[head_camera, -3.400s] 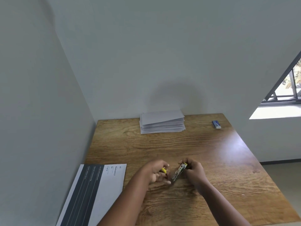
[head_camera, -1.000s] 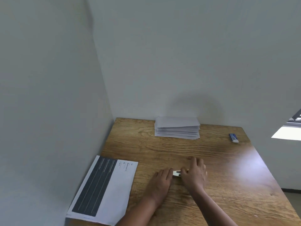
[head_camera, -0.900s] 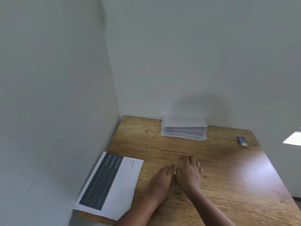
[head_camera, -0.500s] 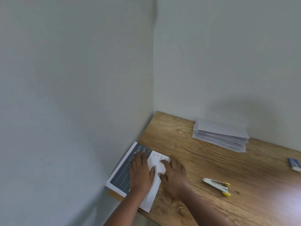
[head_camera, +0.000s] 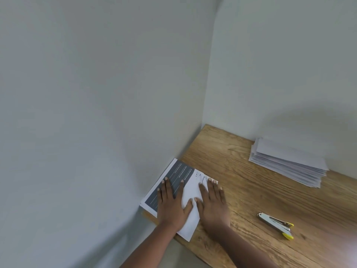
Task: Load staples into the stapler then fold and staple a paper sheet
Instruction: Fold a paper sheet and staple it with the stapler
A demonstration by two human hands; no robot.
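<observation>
Pressing flat on a printed paper sheet (head_camera: pixel 190 192) at the tabletop's (head_camera: pixel 241 171) left edge near the front corner: left hand (head_camera: pixel 171 203) spread wide over the dark banded part, right hand (head_camera: pixel 211 200) spread wide over the white part, fingers reaching the sheet's right edge (thumbs nearly touching). Lying apart to the right, near the front edge, untouched: a stapler (head_camera: pixel 276 225) with yellow tips. Resting by the back edge: a stack of folded sheets (head_camera: pixel 287 161).

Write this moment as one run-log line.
left hand flat on printed sheet | right hand flat on sheet | stapler lying on table, untouched
</observation>
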